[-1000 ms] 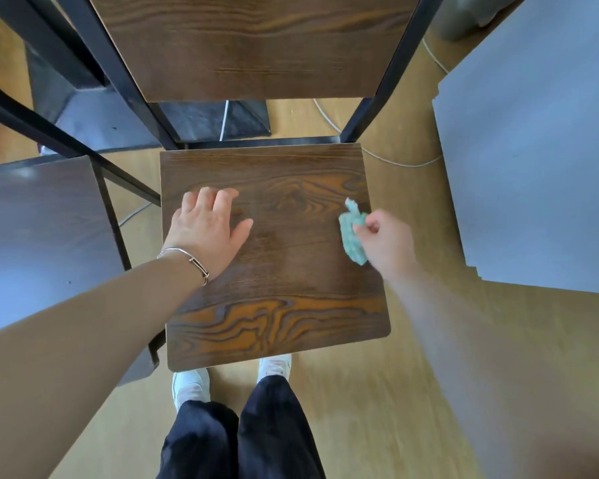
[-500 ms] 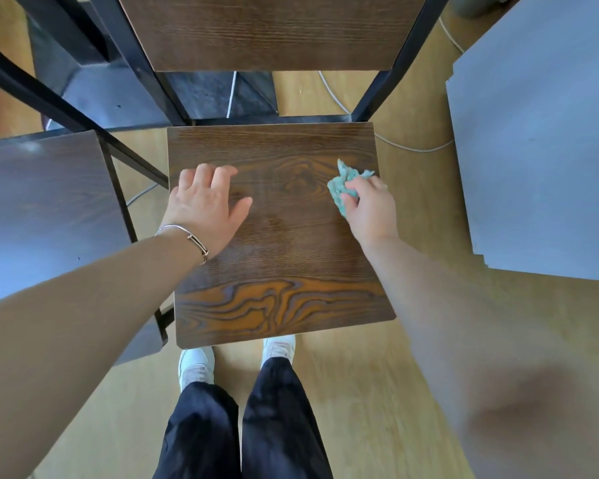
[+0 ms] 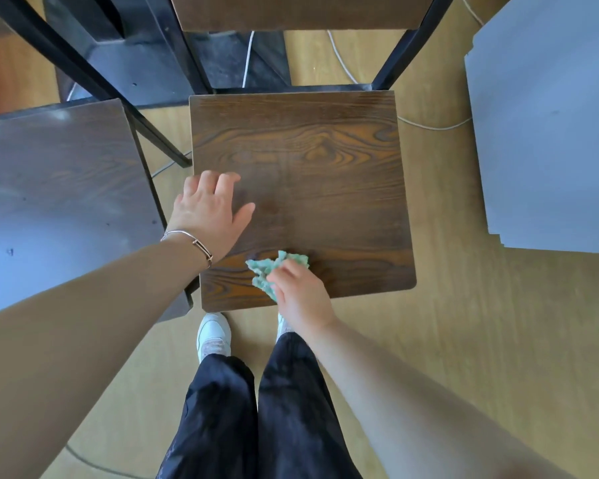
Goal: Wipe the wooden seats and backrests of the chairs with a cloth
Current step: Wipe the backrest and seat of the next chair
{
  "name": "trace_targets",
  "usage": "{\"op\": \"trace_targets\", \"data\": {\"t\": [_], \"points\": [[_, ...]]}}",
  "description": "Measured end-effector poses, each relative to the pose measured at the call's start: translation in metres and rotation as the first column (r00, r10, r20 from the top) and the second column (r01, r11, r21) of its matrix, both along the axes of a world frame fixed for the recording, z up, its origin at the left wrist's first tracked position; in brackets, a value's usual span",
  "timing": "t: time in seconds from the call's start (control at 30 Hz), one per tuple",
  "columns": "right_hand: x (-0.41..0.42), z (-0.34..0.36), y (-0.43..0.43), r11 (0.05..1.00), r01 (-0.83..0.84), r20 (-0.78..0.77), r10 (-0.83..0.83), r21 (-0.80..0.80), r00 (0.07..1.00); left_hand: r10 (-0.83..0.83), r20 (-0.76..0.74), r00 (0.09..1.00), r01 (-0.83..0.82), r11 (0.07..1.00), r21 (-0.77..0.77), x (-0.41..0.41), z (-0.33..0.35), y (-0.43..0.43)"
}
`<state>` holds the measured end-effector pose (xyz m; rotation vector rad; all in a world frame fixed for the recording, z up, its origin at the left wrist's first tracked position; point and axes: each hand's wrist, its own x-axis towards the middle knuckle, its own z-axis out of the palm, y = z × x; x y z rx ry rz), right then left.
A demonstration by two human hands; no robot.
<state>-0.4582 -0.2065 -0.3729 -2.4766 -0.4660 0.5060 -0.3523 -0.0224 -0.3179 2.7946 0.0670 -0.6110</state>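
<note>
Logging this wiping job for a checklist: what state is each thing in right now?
Green cloth: crumpled, pressed on the seat near its front edge.
Right hand: closed on the cloth.
Left hand: open, flat on the seat's left side.
Middle chair seat: upright, bare except for hands and cloth.
Left chair seat: bare, glare on it.

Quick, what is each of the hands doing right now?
Left hand: open, flat on the wooden seat, holding nothing.
Right hand: closed on the green cloth, pressing it to the seat's front edge.
</note>
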Motion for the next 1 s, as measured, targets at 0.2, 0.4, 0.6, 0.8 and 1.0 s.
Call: {"op": "trace_targets", "data": {"t": [0.2,0.4,0.6,0.8,1.0], "points": [[0.034,0.015,-0.052,0.962,0.272,0.125,-0.268,-0.014,0.955,-0.005,0.009,1.000,0.004,1.000,0.009,-0.023,0.001,0.015],[0.055,0.008,-0.099,0.816,0.562,0.165,-0.541,-0.137,0.825,0.007,-0.010,1.000,-0.007,1.000,0.004,-0.044,-0.002,0.035],[0.025,0.003,-0.019,0.892,0.443,0.152,-0.428,-0.085,0.891,0.001,0.005,1.000,-0.001,1.000,-0.002,-0.058,0.000,0.056],[-0.030,0.001,0.081,0.987,0.119,0.016,-0.118,-0.112,0.993,0.021,0.009,1.000,-0.021,1.000,-0.010,-0.077,0.004,0.074],[-0.031,0.007,0.081,0.997,0.004,0.011,-0.003,-0.074,1.000,0.043,0.007,0.999,-0.043,0.999,0.005,-0.089,0.014,0.083]]}}
